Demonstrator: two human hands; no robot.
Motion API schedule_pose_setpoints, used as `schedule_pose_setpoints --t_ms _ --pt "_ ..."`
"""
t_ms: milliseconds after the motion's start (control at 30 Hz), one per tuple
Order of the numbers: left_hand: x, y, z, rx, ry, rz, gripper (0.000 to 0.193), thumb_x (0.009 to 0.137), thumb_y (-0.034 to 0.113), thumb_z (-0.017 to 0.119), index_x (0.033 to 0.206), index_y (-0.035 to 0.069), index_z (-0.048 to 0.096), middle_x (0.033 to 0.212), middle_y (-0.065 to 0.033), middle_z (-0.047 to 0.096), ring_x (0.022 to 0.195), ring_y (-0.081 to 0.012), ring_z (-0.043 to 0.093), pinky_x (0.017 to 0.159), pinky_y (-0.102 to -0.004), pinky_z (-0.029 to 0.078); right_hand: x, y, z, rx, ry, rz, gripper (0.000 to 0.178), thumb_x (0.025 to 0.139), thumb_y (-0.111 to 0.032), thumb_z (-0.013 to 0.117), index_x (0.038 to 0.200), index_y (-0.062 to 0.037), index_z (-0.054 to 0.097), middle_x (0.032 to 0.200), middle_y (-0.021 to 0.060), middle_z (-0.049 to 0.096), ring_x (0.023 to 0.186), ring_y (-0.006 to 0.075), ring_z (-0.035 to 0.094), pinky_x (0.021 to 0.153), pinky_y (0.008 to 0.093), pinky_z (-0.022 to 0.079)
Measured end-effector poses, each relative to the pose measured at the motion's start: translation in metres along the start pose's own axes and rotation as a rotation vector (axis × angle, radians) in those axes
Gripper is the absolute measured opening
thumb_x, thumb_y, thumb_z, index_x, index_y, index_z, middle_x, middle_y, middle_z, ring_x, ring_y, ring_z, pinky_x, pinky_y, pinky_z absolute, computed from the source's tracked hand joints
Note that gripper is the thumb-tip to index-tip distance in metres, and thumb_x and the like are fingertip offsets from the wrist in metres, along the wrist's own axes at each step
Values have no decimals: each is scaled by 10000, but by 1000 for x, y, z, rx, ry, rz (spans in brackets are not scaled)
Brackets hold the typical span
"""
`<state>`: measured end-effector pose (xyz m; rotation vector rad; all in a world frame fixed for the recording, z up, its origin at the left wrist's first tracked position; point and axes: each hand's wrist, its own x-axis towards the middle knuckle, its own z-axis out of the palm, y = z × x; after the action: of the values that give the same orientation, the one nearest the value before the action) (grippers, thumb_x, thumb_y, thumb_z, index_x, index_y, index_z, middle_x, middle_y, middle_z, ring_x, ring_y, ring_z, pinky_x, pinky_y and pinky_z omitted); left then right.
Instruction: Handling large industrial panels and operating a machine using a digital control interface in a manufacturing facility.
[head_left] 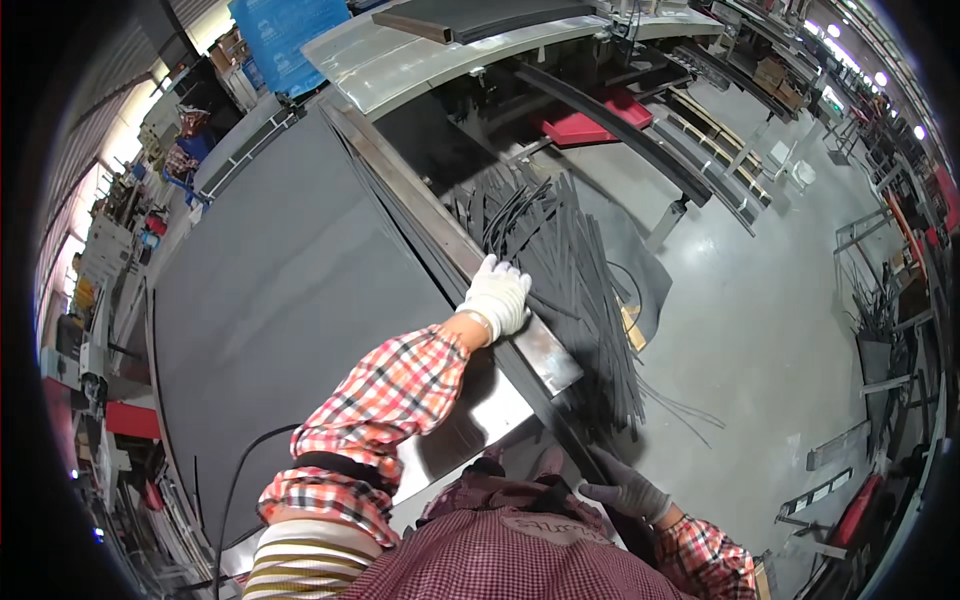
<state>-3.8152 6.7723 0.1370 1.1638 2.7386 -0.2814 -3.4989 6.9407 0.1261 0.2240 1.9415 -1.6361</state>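
Sheet: on surface, left. Metal bar: along sheet's right edge, under left hand. Heap of strips: right of bar. Tray: beyond strips.

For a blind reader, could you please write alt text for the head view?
A gloved left hand rests on a metal bar along a dark sheet; the gloved right hand is near a dark strip. Thin strips lie piled alongside.

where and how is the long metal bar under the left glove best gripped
Probably at the near end, from above, across its width: the long metal bar is narrow, and that end is bare, nearer the body than the left hand. Whether it's fixed, I can't tell.
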Motion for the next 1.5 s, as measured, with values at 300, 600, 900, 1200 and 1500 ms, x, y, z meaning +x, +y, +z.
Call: schedule_pose_setpoints --t_ms 300,600,900,1200,1500 --pt "0 -6 9 50 113 27 171 742 113 540 742 73 706 768 -116 683 754 -266 655 709 -375 463 22 4 3 57 -68 17 814 811 -399 666 1389 7 262 1254 194 502 1176 235 468 986 292 338" --pt "-30 56 -6 -54 -230 267 200 759 247 591 798 90 708 761 -96 678 746 -242 667 617 -353 502 42 -9 0 -18 -110 -57 736 831 -312 662 1384 -2 289 1195 129 518 1119 184 468 966 299 360" --pt "-2 -11 7 -144 -87 90 241 726 304 581 776 106 709 722 -142 654 743 -319 632 733 -397 460 153 -52 18 164 -81 25 764 798 -359 685 1349 41 338 1086 106 593 1014 159 534 936 302 389" --pt "2 -39 14 -227 -99 134 217 734 330 598 737 135 692 724 -112 645 756 -316 616 783 -376 445 189 -61 10 -99 -32 -44 660 794 -397 673 1222 56 458 1054 172 599 980 197 561 876 294 431" --pt "11 -57 21 -307 -4 386 241 753 378 608 673 158 664 666 -85 608 760 -298 577 865 -407 390 238 -95 1 -66 -22 -176 571 776 -328 699 1180 28 509 994 171 605 942 200 563 862 313 427"
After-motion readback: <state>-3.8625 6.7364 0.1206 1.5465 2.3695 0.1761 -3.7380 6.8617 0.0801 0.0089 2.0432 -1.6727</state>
